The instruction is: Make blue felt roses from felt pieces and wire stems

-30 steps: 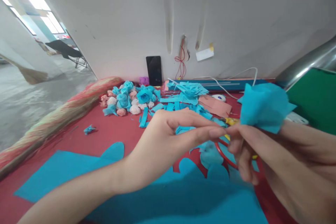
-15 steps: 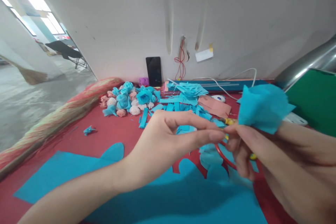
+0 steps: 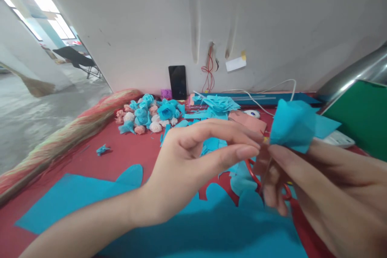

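Lower left of the frame, a cut blue sheet (image 3: 75, 197) lies on the red table (image 3: 127, 153). Further back sits a heap of small blue and pink flowers (image 3: 145, 115). At centre, the left hand (image 3: 187, 165) reaches right, thumb and forefinger slightly parted, tips just beside the base of a blue flower (image 3: 293, 127). Right of centre, the right hand (image 3: 290, 173) pinches that base closed. A tight pinch low down — not on the petals — likely keeps the gathers from loosening.

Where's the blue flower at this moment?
Head view, right of centre: the blue flower is held up off the red table in the right hand, with the fingertips of the left hand right beside its base.
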Demonstrator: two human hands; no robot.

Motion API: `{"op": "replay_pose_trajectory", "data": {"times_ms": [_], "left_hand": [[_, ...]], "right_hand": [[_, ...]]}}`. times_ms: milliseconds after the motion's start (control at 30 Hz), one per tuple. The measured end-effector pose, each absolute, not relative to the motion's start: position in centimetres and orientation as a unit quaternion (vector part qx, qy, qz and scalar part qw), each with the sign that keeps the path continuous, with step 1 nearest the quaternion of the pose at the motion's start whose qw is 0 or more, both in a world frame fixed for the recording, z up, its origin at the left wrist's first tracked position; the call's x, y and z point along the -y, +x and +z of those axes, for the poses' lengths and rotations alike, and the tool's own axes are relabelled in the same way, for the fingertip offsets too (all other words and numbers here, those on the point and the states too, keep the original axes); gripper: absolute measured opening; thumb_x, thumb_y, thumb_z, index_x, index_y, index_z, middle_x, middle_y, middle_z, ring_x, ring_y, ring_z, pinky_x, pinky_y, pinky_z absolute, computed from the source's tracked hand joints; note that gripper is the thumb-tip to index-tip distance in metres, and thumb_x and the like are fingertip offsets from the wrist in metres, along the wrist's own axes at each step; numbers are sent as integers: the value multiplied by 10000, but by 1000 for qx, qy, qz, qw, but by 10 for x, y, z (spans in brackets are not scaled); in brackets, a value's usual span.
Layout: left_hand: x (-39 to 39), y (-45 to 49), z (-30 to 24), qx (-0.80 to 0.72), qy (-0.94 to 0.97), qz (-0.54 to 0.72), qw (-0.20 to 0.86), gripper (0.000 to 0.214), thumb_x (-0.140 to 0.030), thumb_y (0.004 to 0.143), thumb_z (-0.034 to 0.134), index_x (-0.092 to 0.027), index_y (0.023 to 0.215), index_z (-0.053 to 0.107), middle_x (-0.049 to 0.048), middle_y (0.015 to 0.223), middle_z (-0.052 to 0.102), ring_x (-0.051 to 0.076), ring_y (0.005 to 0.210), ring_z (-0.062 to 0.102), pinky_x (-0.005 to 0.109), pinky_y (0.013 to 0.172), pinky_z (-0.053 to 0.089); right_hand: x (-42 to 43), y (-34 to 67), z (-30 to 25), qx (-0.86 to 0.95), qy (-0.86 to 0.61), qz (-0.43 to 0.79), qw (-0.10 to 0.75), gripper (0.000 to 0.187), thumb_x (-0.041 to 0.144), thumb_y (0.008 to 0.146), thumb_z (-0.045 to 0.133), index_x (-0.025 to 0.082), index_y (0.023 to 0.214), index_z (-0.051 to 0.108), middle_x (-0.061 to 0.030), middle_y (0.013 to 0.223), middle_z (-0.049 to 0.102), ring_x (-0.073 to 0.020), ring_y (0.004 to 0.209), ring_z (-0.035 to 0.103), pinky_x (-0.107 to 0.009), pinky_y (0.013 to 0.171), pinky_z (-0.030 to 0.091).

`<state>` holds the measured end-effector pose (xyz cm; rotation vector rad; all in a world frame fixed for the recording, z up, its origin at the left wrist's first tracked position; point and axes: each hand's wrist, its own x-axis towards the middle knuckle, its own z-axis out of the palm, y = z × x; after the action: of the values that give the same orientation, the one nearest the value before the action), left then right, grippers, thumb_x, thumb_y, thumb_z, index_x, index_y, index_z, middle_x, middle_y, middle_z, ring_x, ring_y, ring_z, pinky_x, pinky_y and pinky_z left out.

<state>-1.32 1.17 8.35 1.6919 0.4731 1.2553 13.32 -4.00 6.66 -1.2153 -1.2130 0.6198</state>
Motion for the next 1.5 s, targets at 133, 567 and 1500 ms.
{"op": "replay_pose_trajectory", "data": {"times_ms": [133,567,1500], "left_hand": [[-11,-12,84,-197,676,510,493,82,-158,750,632,-216,703,665,-45,783,720,130,770,673,219,679,571],[-11,-11,84,-200,660,507,517,80,-153,763,619,-214,721,648,-66,671,691,81,645,652,196,667,553],[-10,-10,81,-149,602,498,606,84,-151,794,586,-188,750,648,-57,715,632,42,740,607,119,704,507]], "right_hand": [[37,138,67,552,-480,345,588,73,311,715,661,247,708,693,-20,526,625,-166,343,554,-192,250,438],[34,146,62,610,-443,370,543,93,251,792,597,292,790,681,21,544,640,-146,359,581,-159,305,489],[37,141,67,633,-465,324,528,142,267,786,591,386,757,664,70,519,623,-112,376,577,-118,348,496]]}}
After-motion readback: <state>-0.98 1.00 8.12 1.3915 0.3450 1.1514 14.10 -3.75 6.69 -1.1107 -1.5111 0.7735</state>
